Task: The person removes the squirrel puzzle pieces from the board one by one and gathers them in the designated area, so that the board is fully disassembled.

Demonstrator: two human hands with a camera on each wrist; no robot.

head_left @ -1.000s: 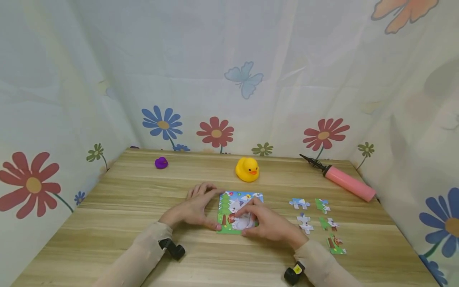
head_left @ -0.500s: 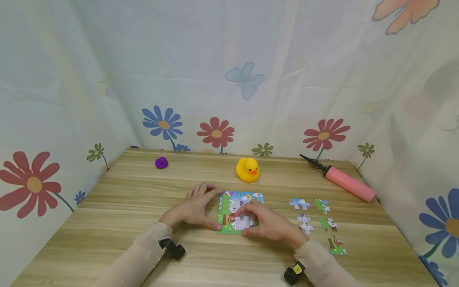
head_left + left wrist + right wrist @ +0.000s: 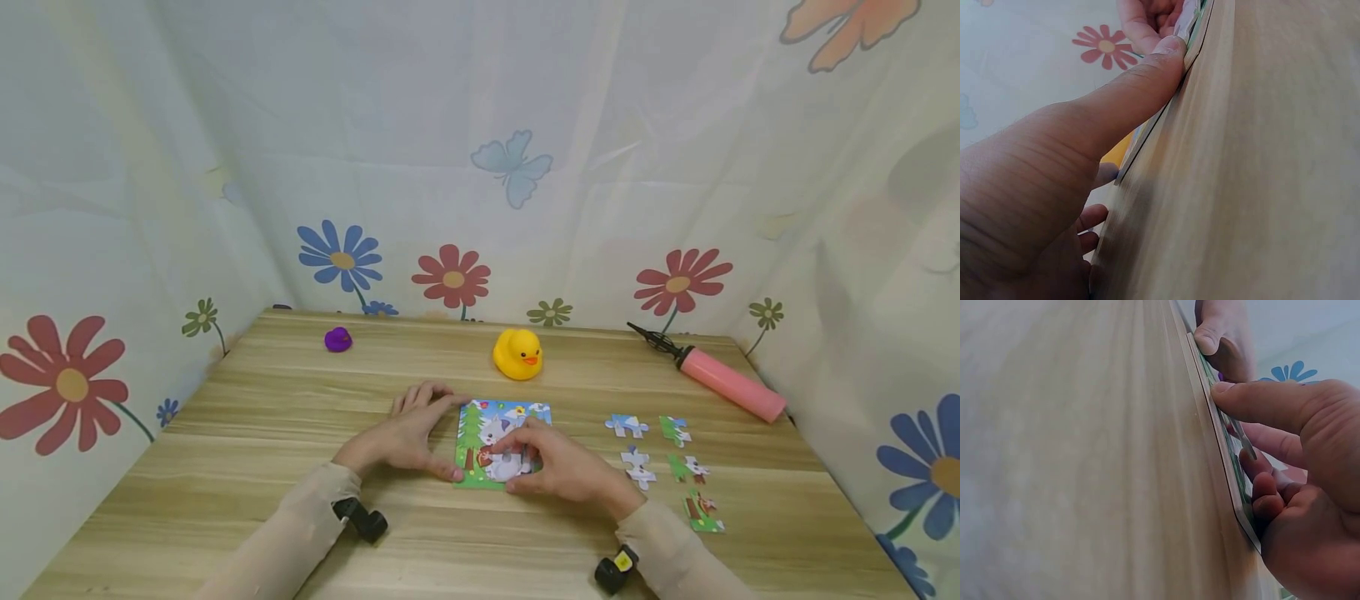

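Observation:
In the head view a puzzle board [image 3: 472, 429] with a cartoon animal and a green tree lies mid-table. My left hand [image 3: 408, 433] spans its left side. The thumb touches the near left corner and the forefinger reaches the far left corner, both fairly straight. Over the board's right half, my right hand [image 3: 566, 467] has curled fingers. In the right wrist view they hold a puzzle piece [image 3: 1244, 439] tilted up from the board, and the thumb touches the board's near edge. The hand hides part of the picture.
Several loose puzzle pieces [image 3: 637, 468] lie right of the board. A yellow rubber duck [image 3: 516, 356] stands behind it, with a small purple duck [image 3: 337, 340] at the back left. A pink hand pump [image 3: 731, 383] lies at the back right. Patterned curtains surround the table [image 3: 247, 417].
The piece under my right fingers has shifted and tilted slightly, with a small movement of those fingers. My left hand and the board have stayed in place.

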